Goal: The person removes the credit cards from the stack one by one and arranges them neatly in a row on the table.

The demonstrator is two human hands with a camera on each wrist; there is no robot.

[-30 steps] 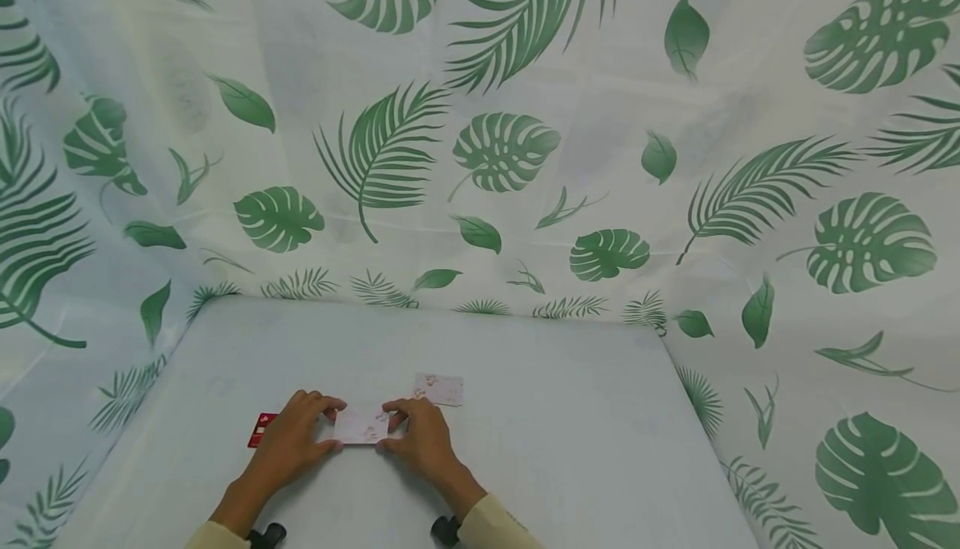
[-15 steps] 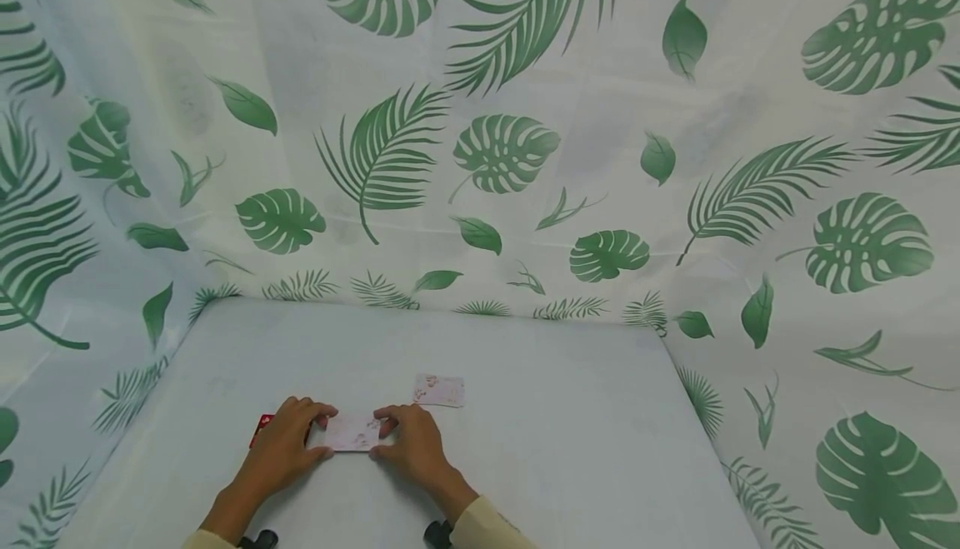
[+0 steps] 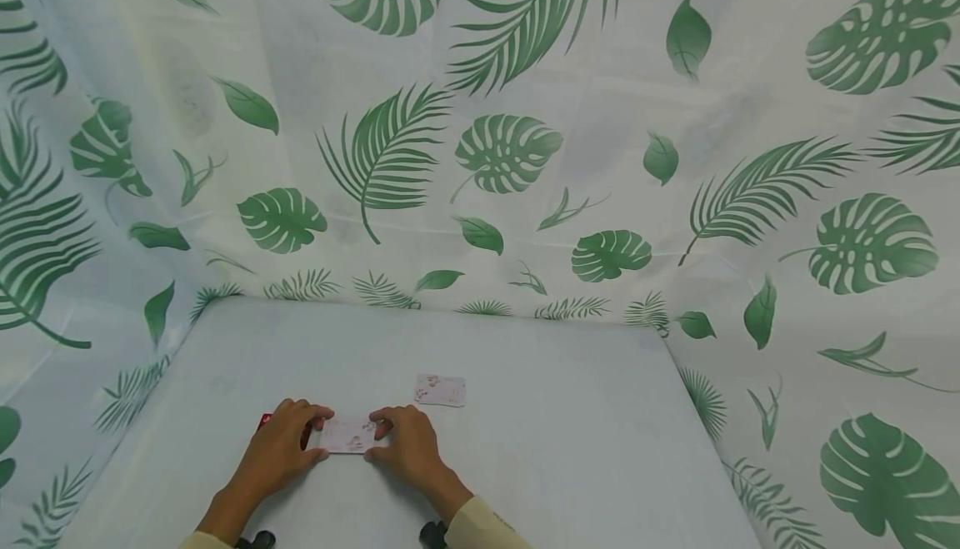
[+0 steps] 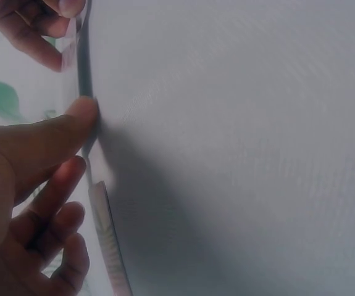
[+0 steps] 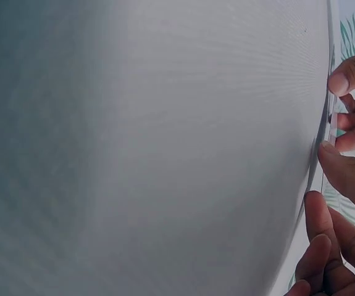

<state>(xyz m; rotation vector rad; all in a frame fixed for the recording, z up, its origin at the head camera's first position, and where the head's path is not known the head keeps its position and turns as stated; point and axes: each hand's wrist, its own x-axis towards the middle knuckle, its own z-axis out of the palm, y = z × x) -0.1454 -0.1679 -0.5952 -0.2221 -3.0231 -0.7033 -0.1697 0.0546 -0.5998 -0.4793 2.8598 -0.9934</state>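
Observation:
In the head view, a pale pink card (image 3: 347, 435) with a reddish floral print lies flat, close over the table, between the two hands. My left hand (image 3: 281, 445) holds its left end between thumb and fingers. At the opposite end, my right hand (image 3: 412, 449) grips it with thumb and forefinger. Both wrist views show the thumbs along the near edge; from the side the card looks thin. Behind the left hand, a red item (image 3: 265, 421) is mostly hidden. Farther back and to the right, a similar floral card (image 3: 440, 391) lies on the table.
A white-covered table (image 3: 570, 432) spreads out around the hands. White curtains (image 3: 510, 241) printed with green leaves rise behind it and at both sides. Dark wrist-worn devices (image 3: 432, 534) sit at both wrists, beside beige sleeves (image 3: 487, 524).
Both hands have shifted the pink card slightly left and nearer the body, keeping hold of both ends. The left hand now covers more of the red item. The farther card stays put.

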